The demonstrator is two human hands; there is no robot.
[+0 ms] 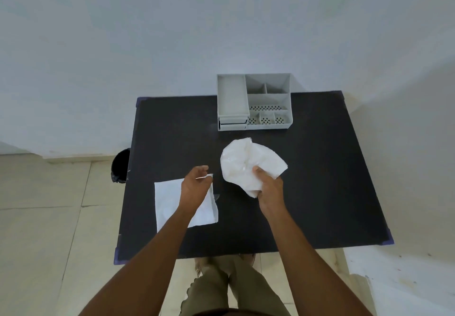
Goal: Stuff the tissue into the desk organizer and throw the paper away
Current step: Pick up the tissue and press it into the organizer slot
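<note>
While the black rectangular table (320, 180) carries everything, the grey plastic desk organizer (254, 101) stands at its far edge, compartments showing nothing inside. Near the front left lies a flat white square tissue sheet (170, 205). The crumpled white paper (248, 165) is raised, gripped by the right hand (269, 187). The left hand (195, 184) hovers over the sheet, fingers loosely curled, holding nothing. A black bin (120, 165) stands beside the table's left edge.

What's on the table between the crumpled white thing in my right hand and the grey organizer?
Nothing: in the head view, only bare black table shows between the crumpled tissue and the desk organizer.
</note>
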